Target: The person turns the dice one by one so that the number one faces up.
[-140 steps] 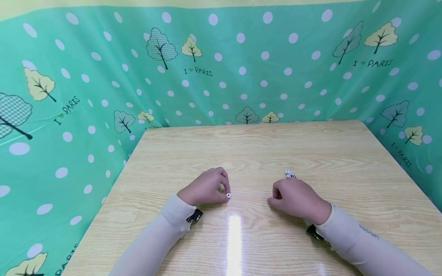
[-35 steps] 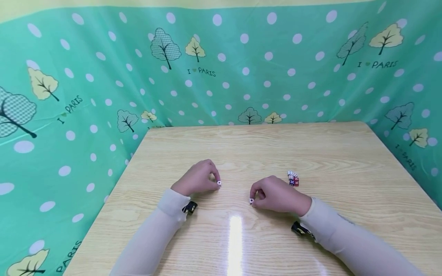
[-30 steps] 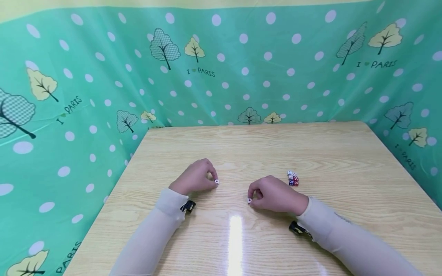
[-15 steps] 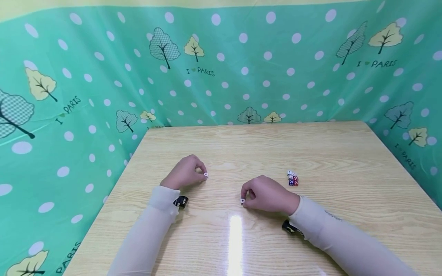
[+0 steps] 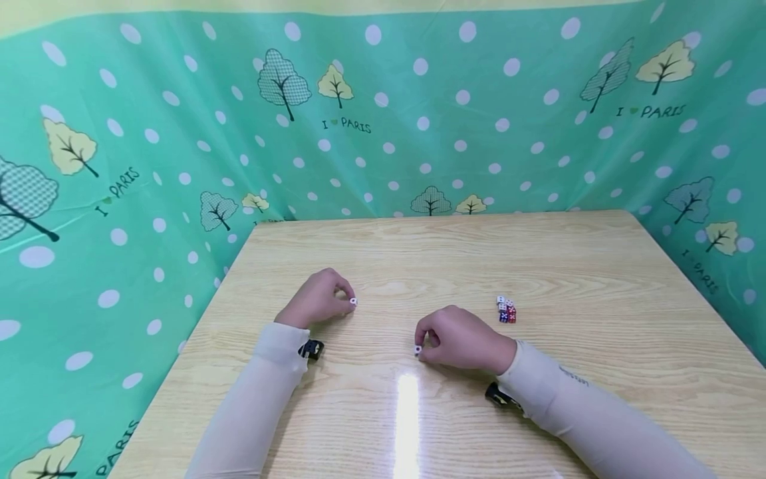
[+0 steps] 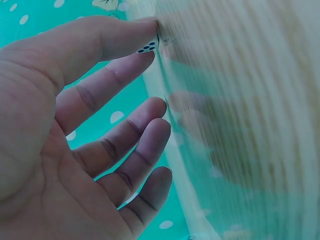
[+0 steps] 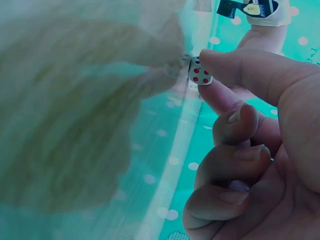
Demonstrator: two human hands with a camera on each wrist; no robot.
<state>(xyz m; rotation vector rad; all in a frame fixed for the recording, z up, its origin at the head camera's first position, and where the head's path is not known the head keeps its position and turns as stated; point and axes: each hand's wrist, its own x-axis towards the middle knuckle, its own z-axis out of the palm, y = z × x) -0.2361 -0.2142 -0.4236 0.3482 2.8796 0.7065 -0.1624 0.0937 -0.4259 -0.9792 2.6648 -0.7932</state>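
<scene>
Moved leftward, pinching die [image 5: 354, 302] in left hand [image 5: 319, 299], second die [image 7: 200, 72] in right hand [image 5: 459, 336]; occupying both, leaving pile [image 5: 506, 310] rightward.

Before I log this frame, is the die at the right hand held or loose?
Held: the right wrist view shows the right hand pinching the die between thumb and finger.

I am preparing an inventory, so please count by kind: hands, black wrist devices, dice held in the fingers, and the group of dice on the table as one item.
Left hand and right hand: 2
Black wrist devices: 2
Held white dice: 2
Dice group: 1
Total: 7
</scene>
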